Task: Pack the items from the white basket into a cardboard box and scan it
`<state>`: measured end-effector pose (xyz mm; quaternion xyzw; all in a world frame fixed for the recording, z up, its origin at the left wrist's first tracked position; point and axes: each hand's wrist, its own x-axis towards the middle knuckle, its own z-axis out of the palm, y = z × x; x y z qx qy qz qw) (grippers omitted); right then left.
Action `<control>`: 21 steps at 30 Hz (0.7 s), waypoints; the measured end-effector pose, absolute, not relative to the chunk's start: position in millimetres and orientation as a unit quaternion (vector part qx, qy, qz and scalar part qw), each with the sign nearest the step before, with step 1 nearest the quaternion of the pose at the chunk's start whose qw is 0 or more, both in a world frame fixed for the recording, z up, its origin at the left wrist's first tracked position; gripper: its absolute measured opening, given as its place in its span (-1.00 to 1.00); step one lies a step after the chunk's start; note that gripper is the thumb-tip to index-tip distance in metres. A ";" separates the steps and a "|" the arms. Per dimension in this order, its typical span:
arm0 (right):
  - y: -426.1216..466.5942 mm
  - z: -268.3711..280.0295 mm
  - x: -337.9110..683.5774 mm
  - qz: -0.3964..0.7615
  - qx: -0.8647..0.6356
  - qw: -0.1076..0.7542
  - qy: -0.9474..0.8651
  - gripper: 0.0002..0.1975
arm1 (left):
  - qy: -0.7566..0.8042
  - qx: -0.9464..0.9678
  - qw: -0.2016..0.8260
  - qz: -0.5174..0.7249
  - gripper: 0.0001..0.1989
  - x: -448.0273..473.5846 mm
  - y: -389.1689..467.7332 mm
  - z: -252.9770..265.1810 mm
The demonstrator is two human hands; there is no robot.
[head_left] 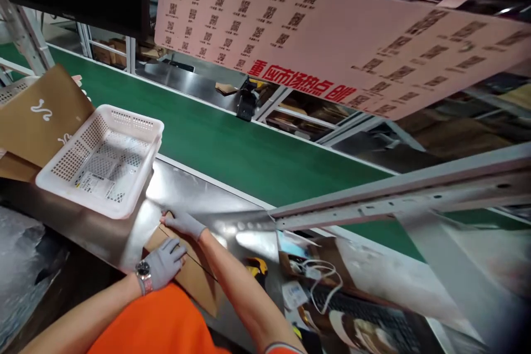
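A flat brown cardboard box (194,282) with a dark seam lies on the metal bench in front of my body. My left hand (164,263), in a grey glove with bare fingertips and a watch at the wrist, lies flat on its near side, fingers stretched out. At the far end, my right hand (182,223), gloved alike, has its fingers bent around the cardboard edge; part of its grip is hidden. Just right of my right forearm is a yellow and black object (257,269), partly covered.
A white perforated basket (141,177) holding a labelled sheet stands left, beside brown cartons (41,116). Beyond runs a green conveyor belt (232,146). A metal rail (373,199) crosses the right side; a keyboard (373,315) and cables lie below. A QR-code board (332,38) hangs overhead.
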<state>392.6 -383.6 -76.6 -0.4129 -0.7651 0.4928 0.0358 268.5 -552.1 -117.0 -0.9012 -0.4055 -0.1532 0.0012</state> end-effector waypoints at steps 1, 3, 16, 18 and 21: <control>-389.8 -77.6 397.3 0.486 -0.424 0.041 -0.763 -0.51 | -0.398 -0.904 -0.002 -0.155 -0.72 269.2 -552.0 -115.2; -396.3 -77.8 403.2 0.469 -0.450 0.050 -0.759 -0.48 | -0.384 -0.911 -0.008 -0.152 -0.71 270.0 -549.1 -110.8; -451.3 -54.0 513.2 0.336 -0.641 0.082 -0.685 -0.51 | -0.356 -0.929 -0.101 -0.029 -0.63 265.4 -513.2 -77.0; -469.2 -65.7 510.3 0.325 -0.645 0.099 -0.684 -0.53 | -0.333 -0.939 -0.087 -0.009 -0.63 263.2 -505.4 -69.9; -475.8 -76.6 539.3 0.315 -0.684 0.194 -0.629 -0.55 | -0.311 -0.948 -0.071 0.001 -0.63 260.7 -494.0 -62.6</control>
